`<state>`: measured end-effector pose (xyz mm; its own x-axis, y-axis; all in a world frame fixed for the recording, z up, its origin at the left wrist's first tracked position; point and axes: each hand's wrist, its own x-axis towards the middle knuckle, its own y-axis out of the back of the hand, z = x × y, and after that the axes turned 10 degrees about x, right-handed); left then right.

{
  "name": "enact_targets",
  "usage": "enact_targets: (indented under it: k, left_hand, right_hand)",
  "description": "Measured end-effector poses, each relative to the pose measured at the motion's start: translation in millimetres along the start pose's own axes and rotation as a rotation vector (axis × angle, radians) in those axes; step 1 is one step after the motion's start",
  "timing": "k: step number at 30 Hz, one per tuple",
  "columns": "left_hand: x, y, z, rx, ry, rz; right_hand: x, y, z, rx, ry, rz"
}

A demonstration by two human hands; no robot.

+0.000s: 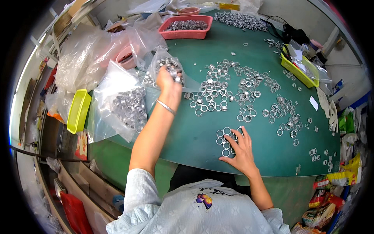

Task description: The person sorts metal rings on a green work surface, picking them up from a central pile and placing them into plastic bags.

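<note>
Both hands are out over the green table as I watch from the head view. Starting at the far left I see a yellow tray lying at the table's edge, and just beside it a clear plastic bag with a heap of metal rings showing through it. My left hand is raised next to that, above a second clear bag of rings; its fingers are curled around a small clump of rings, and a thin bracelet sits on the wrist. Behind it stands a red tray holding more rings. Moving right, loose metal rings lie scattered across the middle of the table in several patches. My right hand lies flat near the front edge, fingers spread and pressing on a small group of rings laid close together. Further right I see another patch of rings, and a yellow-green tray toward the far right corner.
</note>
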<state>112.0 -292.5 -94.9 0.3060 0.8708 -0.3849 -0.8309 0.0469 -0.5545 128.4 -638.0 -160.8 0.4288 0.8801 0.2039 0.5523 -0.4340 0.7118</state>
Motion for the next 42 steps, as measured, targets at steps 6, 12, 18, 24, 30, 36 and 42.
enact_targets:
  k: [6, 12, 18, 24, 30, 36, 42]
  left_hand:
    - [21.0, -8.6, 19.2, 0.217, -0.289, 0.001]
    - [-143.9, 18.4, -3.0, 0.347, -0.185, -0.661]
    - [-220.1, 131.4, -53.0, 0.635, 0.846, -1.264]
    - [-221.4, 191.6, -127.3, 0.226, 1.306, -0.8]
    - [-212.9, 194.9, -162.8, -0.446, 1.389, -0.789]
    - [-214.1, 197.3, -163.3, -0.311, 1.515, -0.334]
    - [-213.8, 199.5, -156.1, -0.108, 1.499, -0.373]
  right_hand:
    - [3.1, 0.1, -2.5, 0.031, 0.015, 0.019]
    - [-0.7, 4.4, 0.2, 0.082, -0.085, 0.078]
    - [4.9, 1.5, 2.6, 0.076, 0.074, -0.027]
    - [-14.3, -4.8, -7.8, 0.101, 0.049, 0.022]
    - [-46.5, -12.8, -19.4, 0.157, 0.112, -0.05]
    - [-65.2, -23.8, -22.6, 0.346, 0.314, -0.228]
    - [14.1, -3.6, -33.1, 0.211, 0.173, 0.009]
